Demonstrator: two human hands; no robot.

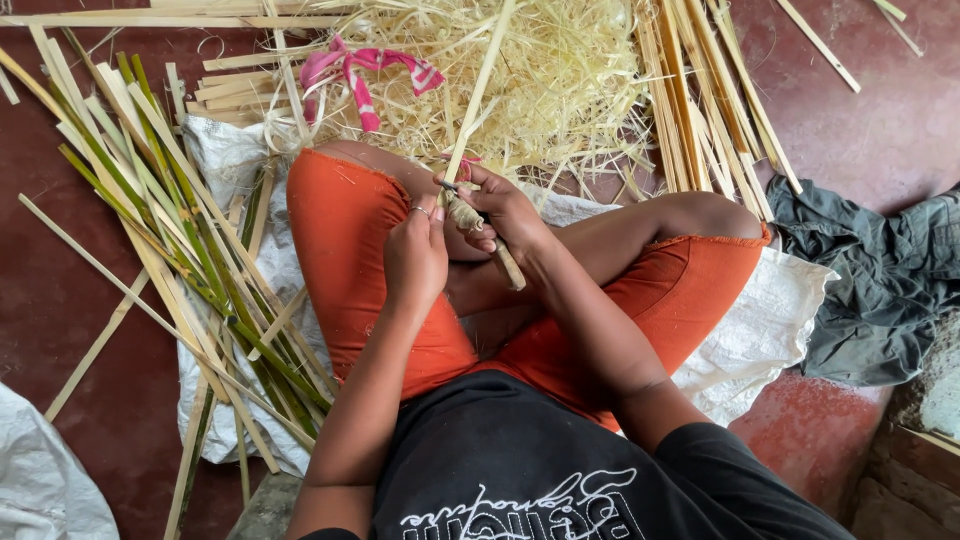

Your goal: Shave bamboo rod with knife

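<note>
I sit cross-legged in orange shorts on a white sack (790,310). My right hand (508,212) grips a knife with a pale wooden handle (508,264), its blade pressed against a thin bamboo strip (478,92) that slants up and away from my lap. My left hand (416,255), with a ring on one finger, pinches the near end of that strip right beside the blade. Both hands meet above my left knee.
A heap of pale bamboo shavings (540,80) lies ahead with a pink cloth strip (360,70) on it. Green and yellow bamboo strips (170,230) fan out at left, split tan slats (700,100) at right. A dark grey cloth (880,270) is crumpled on the red floor.
</note>
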